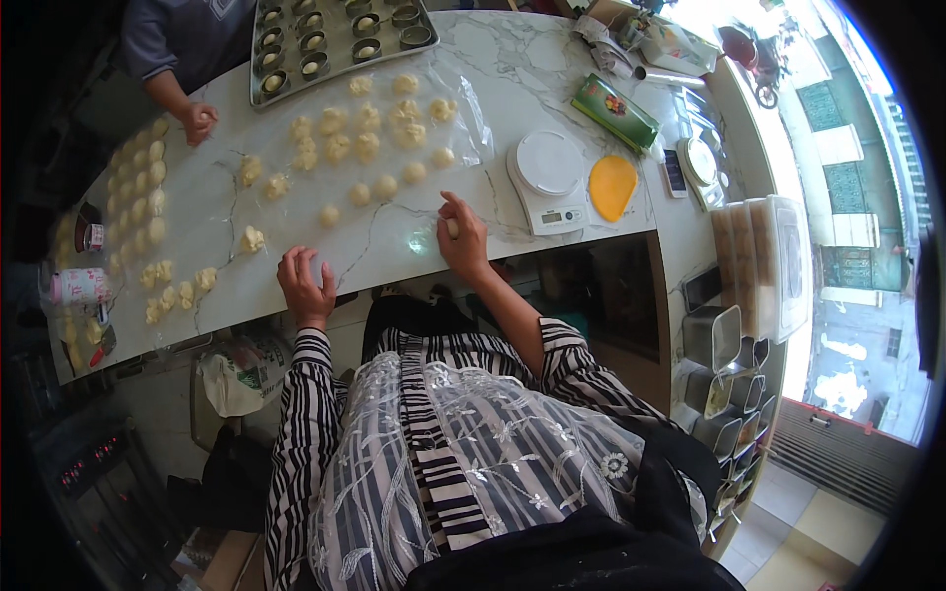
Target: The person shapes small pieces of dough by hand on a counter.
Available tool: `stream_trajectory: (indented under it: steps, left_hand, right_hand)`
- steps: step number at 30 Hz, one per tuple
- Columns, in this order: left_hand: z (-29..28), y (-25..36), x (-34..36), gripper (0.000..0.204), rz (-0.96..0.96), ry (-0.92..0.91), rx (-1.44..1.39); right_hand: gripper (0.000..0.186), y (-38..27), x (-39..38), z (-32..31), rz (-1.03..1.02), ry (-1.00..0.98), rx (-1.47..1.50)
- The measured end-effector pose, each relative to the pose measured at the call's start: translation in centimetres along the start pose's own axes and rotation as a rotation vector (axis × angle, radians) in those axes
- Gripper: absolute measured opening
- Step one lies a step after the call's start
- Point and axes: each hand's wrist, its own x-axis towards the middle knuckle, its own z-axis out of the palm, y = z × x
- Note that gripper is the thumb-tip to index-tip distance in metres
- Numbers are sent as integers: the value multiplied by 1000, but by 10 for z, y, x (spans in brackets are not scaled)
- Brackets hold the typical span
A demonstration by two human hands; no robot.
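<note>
My right hand (466, 241) is cupped over a small pale dough ball (453, 228) at the near edge of the marble counter. My left hand (307, 283) rests at the same edge, thumb apart from its loosely curved fingers, with nothing seen in it. Just beyond the left hand lies a rough dough piece (252, 239). Smooth dough balls (385, 186) sit between and beyond my hands. Farther back, several lumpy dough pieces (368, 148) rest on a clear plastic sheet (477, 118).
A baking tray (424, 37) with dough in round molds stands at the back. At far left, a co-worker's hand (200, 123) is near rows of dough balls (156, 177). A white scale (545, 177), yellow scraper (613, 188) and green box (616, 113) stand right.
</note>
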Motion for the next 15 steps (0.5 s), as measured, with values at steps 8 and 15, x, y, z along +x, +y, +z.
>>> stream_trajectory:
  steps: [8,15]
  left_hand:
    - [4,2,1,29,26,-12,-11]
    - [1,0,1,30,12,0,-7]
  right_hand:
    - [55,9,9,-2,97,-70,3]
    - [71,7,9,-51,101,-167,61]
